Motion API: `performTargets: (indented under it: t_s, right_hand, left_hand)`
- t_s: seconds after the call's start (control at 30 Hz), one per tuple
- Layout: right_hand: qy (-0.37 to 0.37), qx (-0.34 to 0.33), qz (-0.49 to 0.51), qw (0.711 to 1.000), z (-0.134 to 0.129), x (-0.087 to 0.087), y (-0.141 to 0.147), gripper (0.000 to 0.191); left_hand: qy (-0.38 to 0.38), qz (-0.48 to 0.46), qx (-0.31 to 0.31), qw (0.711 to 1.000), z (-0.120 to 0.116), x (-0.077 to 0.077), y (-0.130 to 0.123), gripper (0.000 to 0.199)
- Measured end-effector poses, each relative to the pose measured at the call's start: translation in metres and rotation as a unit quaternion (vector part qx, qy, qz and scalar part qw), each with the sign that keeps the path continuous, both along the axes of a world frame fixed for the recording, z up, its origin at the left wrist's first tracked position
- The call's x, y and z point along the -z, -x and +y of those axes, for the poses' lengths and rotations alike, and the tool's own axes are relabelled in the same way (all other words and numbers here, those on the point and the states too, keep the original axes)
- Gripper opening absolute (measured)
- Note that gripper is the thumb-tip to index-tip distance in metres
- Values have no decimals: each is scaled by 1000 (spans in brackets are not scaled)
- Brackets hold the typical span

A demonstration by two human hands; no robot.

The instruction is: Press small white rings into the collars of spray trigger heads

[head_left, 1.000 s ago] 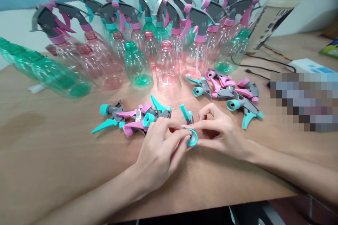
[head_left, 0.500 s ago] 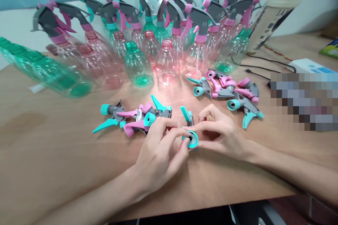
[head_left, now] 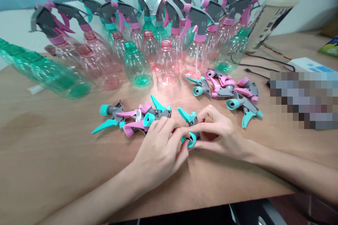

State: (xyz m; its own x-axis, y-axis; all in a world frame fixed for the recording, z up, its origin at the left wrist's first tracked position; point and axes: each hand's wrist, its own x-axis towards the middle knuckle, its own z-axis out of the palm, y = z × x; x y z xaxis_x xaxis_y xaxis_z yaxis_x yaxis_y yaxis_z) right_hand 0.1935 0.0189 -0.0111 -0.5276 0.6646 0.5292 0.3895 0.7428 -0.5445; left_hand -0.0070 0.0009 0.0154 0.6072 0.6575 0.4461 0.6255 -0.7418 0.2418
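My right hand (head_left: pixel 224 134) is closed around a grey trigger spray head (head_left: pixel 194 121) with a turquoise trigger, held low over the table. Its round turquoise collar (head_left: pixel 193 140) faces toward me, with a pale inner part and a dark hole visible inside. Thumb and index finger of my left hand (head_left: pixel 161 149) pinch at the collar's left edge and opening; whether a small loose part is between them is hidden. Just beyond my left hand lies a pile of pink and turquoise spray heads (head_left: pixel 137 117). Another pile of spray heads (head_left: pixel 224 89) lies past my right hand.
Several green and pink bottles stand across the back, such as an uncapped pink bottle (head_left: pixel 167 65) and an uncapped green bottle (head_left: pixel 137 66); many others carry spray heads. Green bottles (head_left: pixel 60 77) lie at the left. A beige tumbler (head_left: pixel 274 17), black cable (head_left: pixel 256 72) and white box (head_left: pixel 307 66) are at the right.
The spray head has turned in my hands, so its trigger tilts further left and its collar faces more sideways. My left fingers have shifted slightly at the collar.
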Motion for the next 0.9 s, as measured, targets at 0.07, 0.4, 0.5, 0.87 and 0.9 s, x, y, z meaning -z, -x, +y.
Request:
performTargets:
  t_s: [0.07, 0.4, 0.5, 0.87, 0.9]
  right_hand:
    - [2, 1, -2, 1000, 0, 0, 0, 20]
    - [-17, -7, -30, 999, 0, 1, -1, 23]
    - [-10, 17, -23, 1000, 4, 4, -7, 23]
    - [18, 66, 8, 998, 8, 7, -14, 29]
    - [20, 68, 8, 997, 7, 7, -14, 29]
  left_hand:
    - [-24, 27, 23, 999, 2, -2, 3, 10]
    - [-35, 5, 58, 998, 6, 4, 8, 11]
    - [-60, -27, 49, 997, 5, 3, 8, 12]
    - [107, -253, 46, 960, -2, 11, 14, 28]
    - [119, -259, 22, 958, -3, 12, 14, 31]
